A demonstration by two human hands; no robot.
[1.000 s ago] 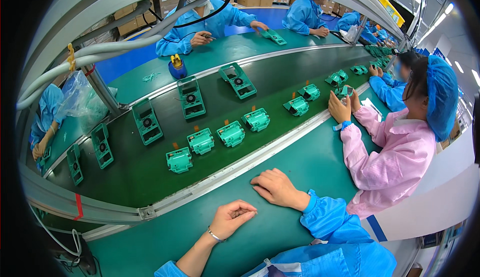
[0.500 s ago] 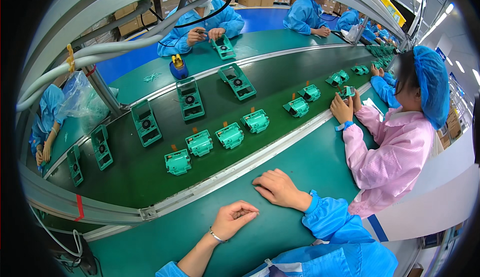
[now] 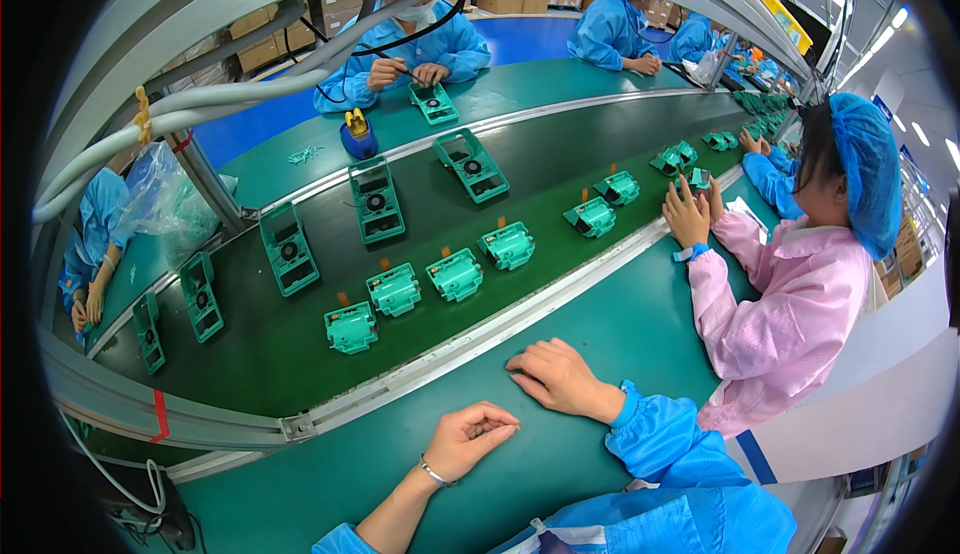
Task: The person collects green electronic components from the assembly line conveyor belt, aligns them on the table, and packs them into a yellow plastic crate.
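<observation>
My left hand (image 3: 470, 442) rests on its side on the green bench top (image 3: 370, 442), fingers curled in toward the thumb, and nothing shows in it. To its upper right, my right hand (image 3: 562, 376) lies palm down on the same bench, fingers lightly bent and holding nothing. Beyond the bench's metal rail, a dark green conveyor belt (image 3: 270, 354) carries a row of green plastic housings, each with a small orange tab. The nearest are one housing (image 3: 351, 328), a second (image 3: 394, 290) and a third (image 3: 455, 275). Neither hand touches them.
Longer green housings (image 3: 290, 249) with round black speakers or fans lie along the belt's far side. At right, a person in pink (image 3: 785, 304) handles a small green part. Across the belt, a person in blue (image 3: 455, 39) works on a housing (image 3: 434, 104). A metal frame (image 3: 165, 419) stands at left.
The housings on the belt have shifted slightly left. The person across has lowered a housing toward the bench. The person in pink has raised some fingers. My hands stay put.
</observation>
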